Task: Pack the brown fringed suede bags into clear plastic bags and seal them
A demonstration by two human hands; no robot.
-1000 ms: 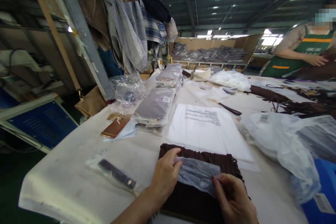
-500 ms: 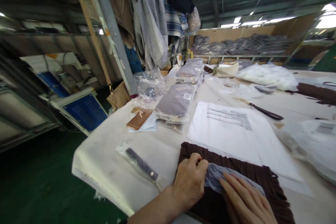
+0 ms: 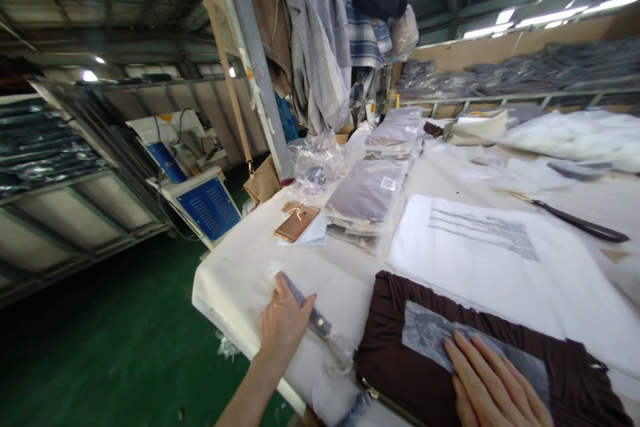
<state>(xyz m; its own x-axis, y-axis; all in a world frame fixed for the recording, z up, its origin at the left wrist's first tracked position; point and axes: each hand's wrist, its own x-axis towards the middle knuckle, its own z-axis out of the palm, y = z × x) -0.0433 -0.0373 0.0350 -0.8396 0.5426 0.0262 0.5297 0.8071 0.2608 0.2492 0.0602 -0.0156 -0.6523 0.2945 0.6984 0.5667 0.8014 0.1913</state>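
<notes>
A dark brown gathered bag (image 3: 400,347) with a zipper lies at the table's near edge. Across its top is a strip of translucent plastic (image 3: 425,333). My right hand (image 3: 493,380) rests flat on this strip, fingers stretched out. To the left, my left hand (image 3: 285,317) is over a dark strap in clear plastic (image 3: 320,323), its thumb and index finger apart on either side of the strap. Beyond the brown bag lies a white printed plastic bag (image 3: 465,260).
A phone (image 3: 297,223) lies beside stacked packaged grey items (image 3: 367,190). Farther right are a dark wrist strap (image 3: 580,220) and a white plastic bundle (image 3: 580,137). Clothes hang by a metal post (image 3: 255,60); a machine (image 3: 200,203) stands left of the table (image 3: 225,273).
My left hand has left the brown bag and moved left to the wrapped strap. My right hand remains on the plastic strip, which now lies flatter. The view has turned left.
</notes>
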